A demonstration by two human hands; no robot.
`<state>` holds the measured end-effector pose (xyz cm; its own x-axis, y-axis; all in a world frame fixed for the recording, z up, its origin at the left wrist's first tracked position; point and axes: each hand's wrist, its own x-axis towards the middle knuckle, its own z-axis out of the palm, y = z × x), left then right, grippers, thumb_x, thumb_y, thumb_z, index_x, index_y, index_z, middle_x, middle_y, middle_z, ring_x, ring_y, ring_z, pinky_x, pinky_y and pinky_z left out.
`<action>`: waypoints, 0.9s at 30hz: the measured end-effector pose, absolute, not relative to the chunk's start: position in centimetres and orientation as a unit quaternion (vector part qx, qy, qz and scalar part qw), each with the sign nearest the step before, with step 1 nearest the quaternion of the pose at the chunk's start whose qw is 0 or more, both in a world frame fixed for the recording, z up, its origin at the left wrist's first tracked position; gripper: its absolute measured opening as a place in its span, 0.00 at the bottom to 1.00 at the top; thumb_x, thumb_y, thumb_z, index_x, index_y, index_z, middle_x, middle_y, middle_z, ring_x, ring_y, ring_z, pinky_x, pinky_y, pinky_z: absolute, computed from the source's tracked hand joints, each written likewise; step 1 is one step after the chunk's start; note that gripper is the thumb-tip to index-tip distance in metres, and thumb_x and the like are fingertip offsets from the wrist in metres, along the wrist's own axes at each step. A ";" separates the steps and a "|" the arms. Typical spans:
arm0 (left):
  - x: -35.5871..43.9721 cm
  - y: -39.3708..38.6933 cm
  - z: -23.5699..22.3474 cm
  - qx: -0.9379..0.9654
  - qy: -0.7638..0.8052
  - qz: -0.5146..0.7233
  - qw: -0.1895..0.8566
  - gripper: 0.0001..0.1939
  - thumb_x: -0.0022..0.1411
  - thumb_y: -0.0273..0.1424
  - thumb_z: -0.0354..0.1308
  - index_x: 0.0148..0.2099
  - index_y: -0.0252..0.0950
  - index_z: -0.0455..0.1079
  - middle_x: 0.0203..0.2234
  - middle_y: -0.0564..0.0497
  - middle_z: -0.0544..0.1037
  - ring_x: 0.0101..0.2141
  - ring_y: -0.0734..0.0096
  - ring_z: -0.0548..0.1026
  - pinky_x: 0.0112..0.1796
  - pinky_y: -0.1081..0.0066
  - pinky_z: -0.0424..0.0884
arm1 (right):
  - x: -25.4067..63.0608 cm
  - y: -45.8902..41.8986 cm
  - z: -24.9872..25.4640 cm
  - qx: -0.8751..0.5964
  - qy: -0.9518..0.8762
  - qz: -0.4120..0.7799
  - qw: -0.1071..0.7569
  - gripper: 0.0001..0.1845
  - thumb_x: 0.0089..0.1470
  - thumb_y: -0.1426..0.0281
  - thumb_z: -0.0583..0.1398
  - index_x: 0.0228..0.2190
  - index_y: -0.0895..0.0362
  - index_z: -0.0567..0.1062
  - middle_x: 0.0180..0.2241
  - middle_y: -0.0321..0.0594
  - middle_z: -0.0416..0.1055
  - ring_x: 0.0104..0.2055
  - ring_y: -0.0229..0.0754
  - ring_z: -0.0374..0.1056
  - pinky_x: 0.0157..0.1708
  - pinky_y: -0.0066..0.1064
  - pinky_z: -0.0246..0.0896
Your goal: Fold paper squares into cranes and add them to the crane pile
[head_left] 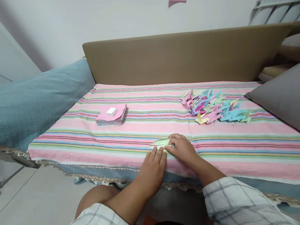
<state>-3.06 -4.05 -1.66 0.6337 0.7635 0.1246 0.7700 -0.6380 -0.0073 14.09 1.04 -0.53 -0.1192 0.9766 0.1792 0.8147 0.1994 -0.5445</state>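
Note:
A pale green folded piece of paper [160,143], long and pointed at its left end, lies on the striped cloth in front of me. My left hand [153,164] rests with its fingers stretched out flat, their tips on the paper's near edge. At the paper's right end, my right hand [181,148] is closed, pinching it between thumb and fingers. Part of the paper is hidden under the right fingers. Further back on the right sits a group of folded paper cranes [214,107] in pink, blue, green, purple and yellow.
A stack of coloured paper sheets [109,117] with a small white block [112,111] on top stands back left. The striped cloth [148,94] covers the seat. A brown backrest [181,58] runs behind, a blue-covered armrest [43,103] is left, a grey cushion [297,99] right.

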 end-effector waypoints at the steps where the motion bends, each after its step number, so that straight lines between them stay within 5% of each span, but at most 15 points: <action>1: -3.1 -4.0 -1.8 -0.904 -0.424 -0.056 0.030 0.25 0.62 0.26 0.43 0.61 0.31 0.55 0.61 0.39 0.58 0.61 0.51 0.53 0.56 0.54 0.56 | 14.1 1.0 -0.5 -0.612 -0.731 0.160 0.255 0.06 0.47 0.66 0.61 0.24 0.54 0.75 0.43 0.40 0.70 0.47 0.44 0.63 0.48 0.35 0.54; 12: -3.0 -3.3 -1.7 -0.894 -0.434 -0.101 0.046 0.24 0.59 0.24 0.46 0.58 0.27 0.57 0.54 0.34 0.64 0.56 0.54 0.62 0.53 0.56 0.60 | 14.1 1.0 -0.7 -0.606 -0.734 0.155 0.265 0.06 0.47 0.66 0.61 0.23 0.54 0.74 0.41 0.40 0.70 0.46 0.44 0.63 0.48 0.35 0.53; 27: -4.1 -3.6 0.1 -0.878 -0.474 -0.056 0.035 0.26 0.57 0.30 0.53 0.57 0.32 0.57 0.51 0.41 0.65 0.50 0.57 0.63 0.49 0.59 0.62 | 14.0 0.9 -0.4 -0.610 -0.731 0.162 0.260 0.06 0.47 0.66 0.62 0.22 0.54 0.74 0.42 0.39 0.71 0.46 0.45 0.63 0.47 0.34 0.53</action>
<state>-4.05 -3.60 0.07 0.5437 0.8289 0.1315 0.8368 -0.5474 -0.0091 14.00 0.94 -0.39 -0.1208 0.9757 0.1827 0.8074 0.2036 -0.5537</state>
